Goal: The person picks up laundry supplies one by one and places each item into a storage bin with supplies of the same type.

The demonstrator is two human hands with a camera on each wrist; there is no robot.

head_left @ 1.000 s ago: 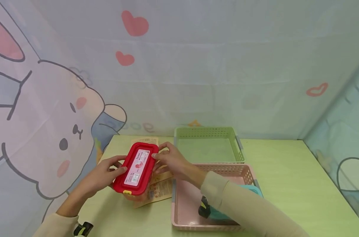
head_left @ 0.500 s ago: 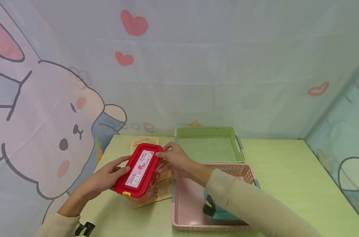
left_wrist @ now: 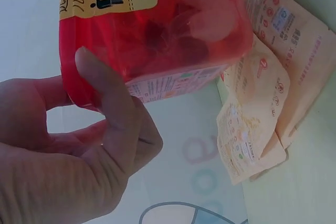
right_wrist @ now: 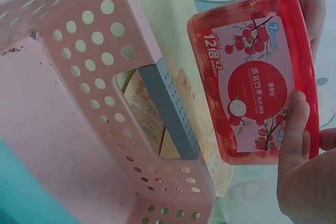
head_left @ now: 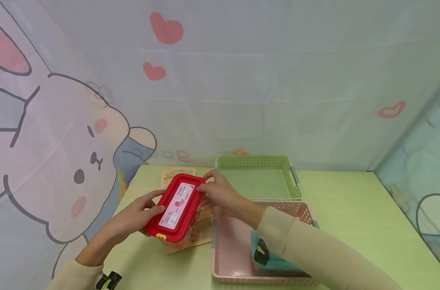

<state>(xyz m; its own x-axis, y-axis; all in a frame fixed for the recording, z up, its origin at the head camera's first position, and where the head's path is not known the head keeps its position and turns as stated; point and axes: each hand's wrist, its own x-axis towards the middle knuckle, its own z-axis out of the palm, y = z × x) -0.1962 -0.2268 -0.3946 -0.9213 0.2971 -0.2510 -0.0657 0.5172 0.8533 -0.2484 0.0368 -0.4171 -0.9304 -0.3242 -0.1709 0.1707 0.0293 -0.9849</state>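
Observation:
Both hands hold a tub of laundry pods with a red lid and a pale pink label. My left hand grips its left long side, thumb on the lid's edge. On the far right corner, my right hand has its thumb on the lid and its fingers down the side. Through the clear red wall of the tub, round pods show in the left wrist view. The right wrist view shows the cherry-printed front of the tub. The lid is on, and a yellow sticker marks its near end.
Beige paper packets lie on the table under and behind the tub. A pink basket stands to the right, with a teal item in it partly hidden by the right sleeve. Behind it is a green basket. A printed cloth hangs at the back.
The tub has shifted a little to the right, and both hands have moved along with it. Their hold on it looks the same.

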